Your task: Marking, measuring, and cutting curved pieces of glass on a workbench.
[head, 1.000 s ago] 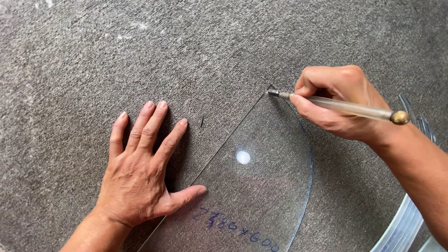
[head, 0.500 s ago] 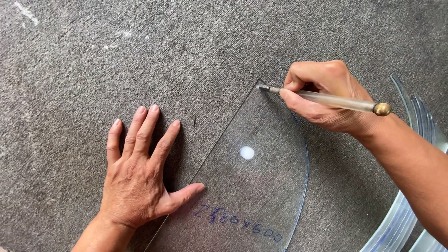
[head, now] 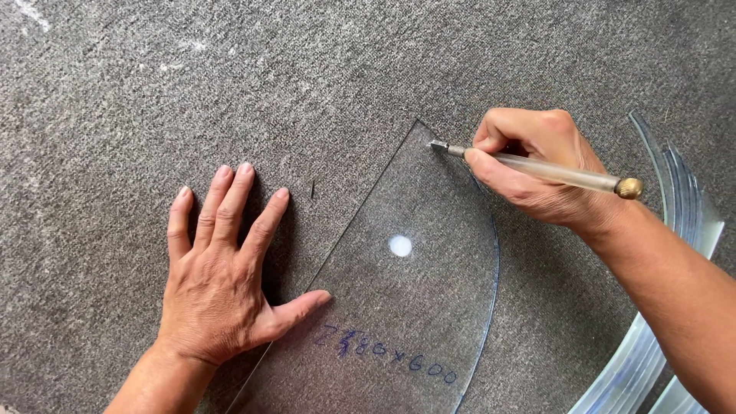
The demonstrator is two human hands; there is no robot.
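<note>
a clear glass pane, straight along its left edge and curved along its right, lies flat on the grey carpeted table, its pointed tip far from the viewer and its wide end running off the near edge of view. blue handwriting sits near its near end and a bright spot of light shows at its middle. the left hand lies flat on the table just left of the pane, fingers spread wide and pointing away, holding nothing; its thumb tip touches the pane's straight edge. the right hand is closed in a pen-style grip on a glass cutter, a slim pale tool with a brass knob at its right end. the cutter's metal head rests on the glass just near the far tip, beside the curved edge. to the right, partly under the right forearm, lie curved glass offcuts in a loose stack, reaching down toward the near right corner.
</note>
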